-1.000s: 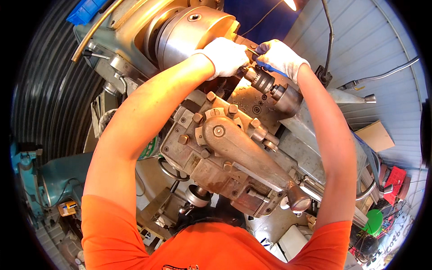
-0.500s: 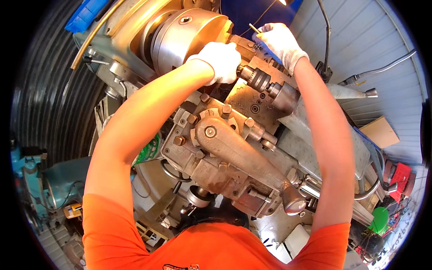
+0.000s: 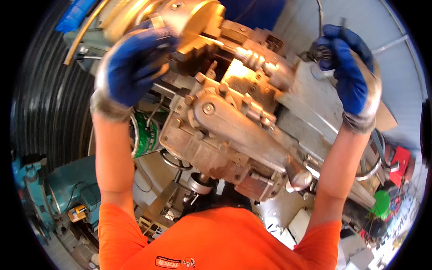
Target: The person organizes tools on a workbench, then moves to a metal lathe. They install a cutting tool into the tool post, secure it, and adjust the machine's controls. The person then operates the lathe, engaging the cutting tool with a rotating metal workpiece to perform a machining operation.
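Observation:
My left hand (image 3: 135,67), in a white glove with a blue palm, is raised beside the large lathe chuck (image 3: 189,15). Its fingers are bent but smeared by motion, so whether they hold anything is unclear. On the right, my gloved right hand (image 3: 353,74) is closed around a chuck key (image 3: 322,53) with a dark toothed head, lifted over the tailstock (image 3: 310,92). Between my hands, the drill chuck (image 3: 252,58) sits on the tailstock's front end, apart from both. A thin bright rod (image 3: 211,40) shows by the lathe chuck's jaws.
The tool post's long lever (image 3: 243,130) crosses the machine in front of me. A handwheel (image 3: 200,183) sits below it. A green-sided round container (image 3: 147,135) stands at left, a teal machine (image 3: 74,184) farther out. A red box (image 3: 397,166) lies at right.
Both hands have pulled away from the drill chuck and spread apart, the left to the left, the right to the right with the chuck key. Their blue palms now show.

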The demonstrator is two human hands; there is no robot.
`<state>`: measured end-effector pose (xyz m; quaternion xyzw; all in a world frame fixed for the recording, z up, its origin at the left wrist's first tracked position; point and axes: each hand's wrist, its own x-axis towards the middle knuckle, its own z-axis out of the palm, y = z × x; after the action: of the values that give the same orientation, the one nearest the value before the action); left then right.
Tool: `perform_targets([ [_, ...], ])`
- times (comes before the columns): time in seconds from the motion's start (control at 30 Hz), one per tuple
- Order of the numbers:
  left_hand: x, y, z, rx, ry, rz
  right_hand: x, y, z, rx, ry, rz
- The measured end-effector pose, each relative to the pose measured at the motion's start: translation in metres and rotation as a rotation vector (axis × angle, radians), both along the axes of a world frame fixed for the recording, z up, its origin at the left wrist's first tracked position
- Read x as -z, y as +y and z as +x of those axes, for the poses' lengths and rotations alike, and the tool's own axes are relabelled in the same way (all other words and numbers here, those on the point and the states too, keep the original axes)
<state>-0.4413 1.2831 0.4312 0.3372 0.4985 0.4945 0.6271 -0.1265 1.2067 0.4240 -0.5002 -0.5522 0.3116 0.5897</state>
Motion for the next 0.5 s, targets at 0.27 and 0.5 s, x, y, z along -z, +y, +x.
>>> perform_targets([
  [0.27, 0.080, -0.125, -0.082, 0.624, -0.216, 0.064, 0.010, -0.226, -0.040, 0.683, 0.308, 0.257],
  [0.5, 0.172, -0.247, -0.015, 0.899, -0.517, -0.550, 0.099, -0.278, -0.157, 0.274, -0.278, -0.334],
])
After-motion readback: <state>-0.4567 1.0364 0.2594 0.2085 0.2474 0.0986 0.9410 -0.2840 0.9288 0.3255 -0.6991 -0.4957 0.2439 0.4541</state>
